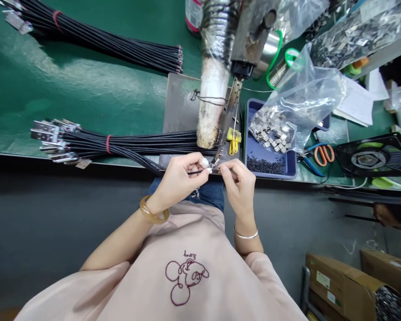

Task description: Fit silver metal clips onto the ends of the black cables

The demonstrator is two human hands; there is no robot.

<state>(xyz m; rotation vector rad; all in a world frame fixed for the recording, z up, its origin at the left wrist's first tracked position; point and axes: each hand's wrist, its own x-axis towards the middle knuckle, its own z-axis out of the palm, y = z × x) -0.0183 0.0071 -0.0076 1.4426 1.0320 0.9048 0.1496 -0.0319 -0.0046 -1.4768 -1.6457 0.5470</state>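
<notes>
My left hand is closed, thumb and forefinger pinching a black cable near its end, with white wraps on the fingertips. From there the cable runs left toward a bundle of black cables tied with a red band. My right hand is closed in a pinch at the cable's end; whatever lies between its fingertips is too small to make out. Just above the fingertips, the tip of a slanted soldering tool comes down between the hands. A yellow clip-like piece sits beside the tool.
A blue tray holds small metal connector shells and tiny black pieces. Right of it lie orange-and-blue-handled tools and a black fan. A wrapped duct hangs ahead. Another cable bundle lies at the far left.
</notes>
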